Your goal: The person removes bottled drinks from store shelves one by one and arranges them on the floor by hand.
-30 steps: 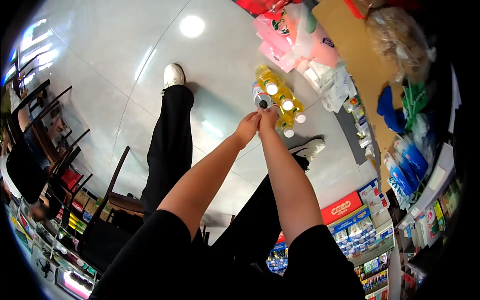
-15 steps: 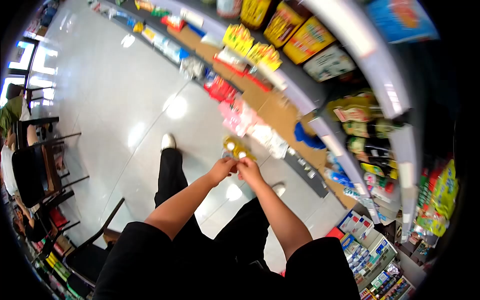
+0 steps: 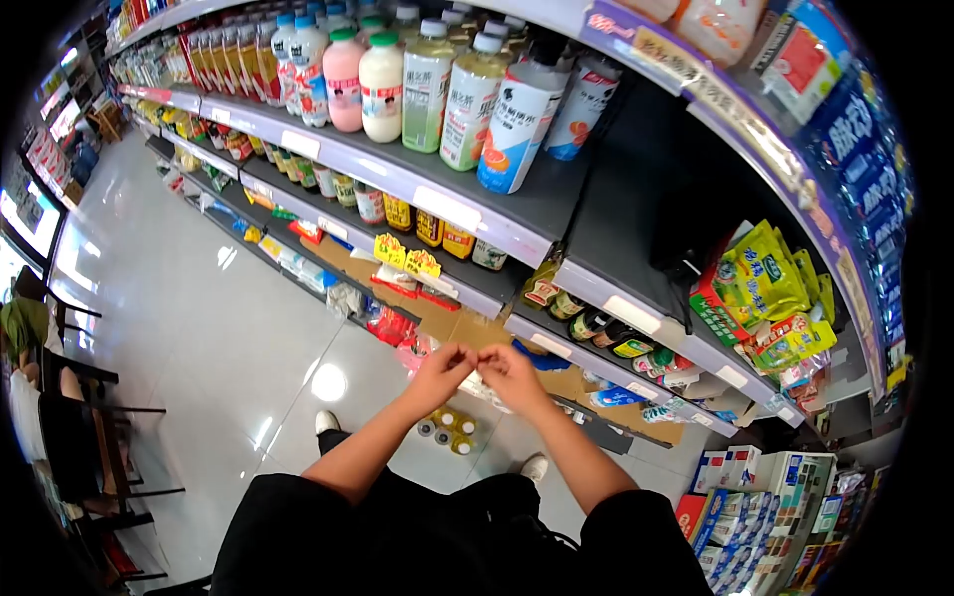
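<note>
Fingertips of left hand and right hand meet above yellow bottles

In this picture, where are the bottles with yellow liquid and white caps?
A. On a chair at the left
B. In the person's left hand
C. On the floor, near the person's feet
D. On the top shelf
C: the yellow bottles stand on the floor between the white shoes, below the left hand and the right hand, which meet fingertip to fingertip above them.
</note>
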